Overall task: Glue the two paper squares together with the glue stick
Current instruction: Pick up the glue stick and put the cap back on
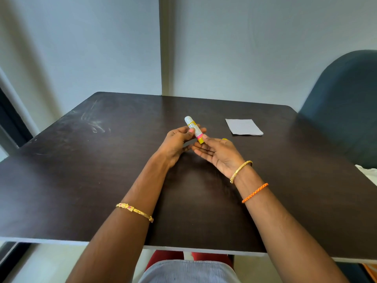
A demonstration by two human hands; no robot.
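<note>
Cylindrical glue stick, flat paper squares

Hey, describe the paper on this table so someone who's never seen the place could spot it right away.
Start at the dark brown table, then look to its far right part, near the blue-grey chair. The paper lies flat there, beyond the right hand and apart from it. It is the only pale, flat, squarish thing on the table; the glue stick nearby is a tube held in the hands.

White-capped glue stick, yellow body with a pink band, is tilted with cap pointing away. Grey paper squares lie stacked flat to its right.
</note>
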